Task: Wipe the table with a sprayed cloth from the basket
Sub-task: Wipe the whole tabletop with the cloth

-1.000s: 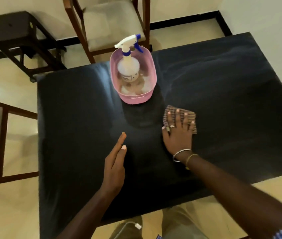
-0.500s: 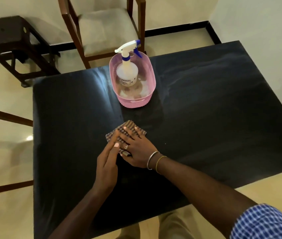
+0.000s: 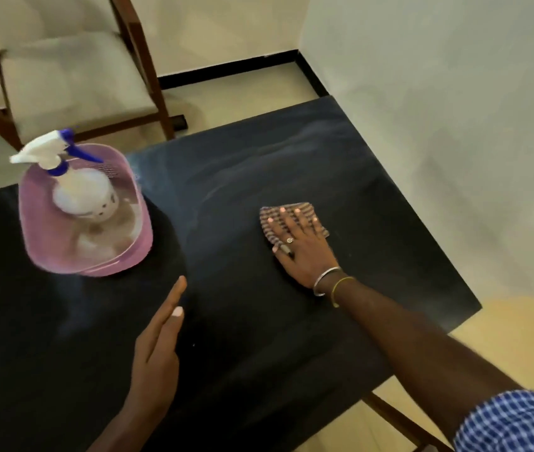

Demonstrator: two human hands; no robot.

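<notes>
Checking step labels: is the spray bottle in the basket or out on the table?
In. The spray bottle stands upright inside the pink basket, its base below the rim.

My right hand (image 3: 301,247) is far out in front of me, palm down, with its fingers (image 3: 300,223) straight and spread a little. My right arm (image 3: 406,337) is stretched out long. My left hand (image 3: 158,350) is closer to me, turned on its side, fingers straight and together.
</notes>
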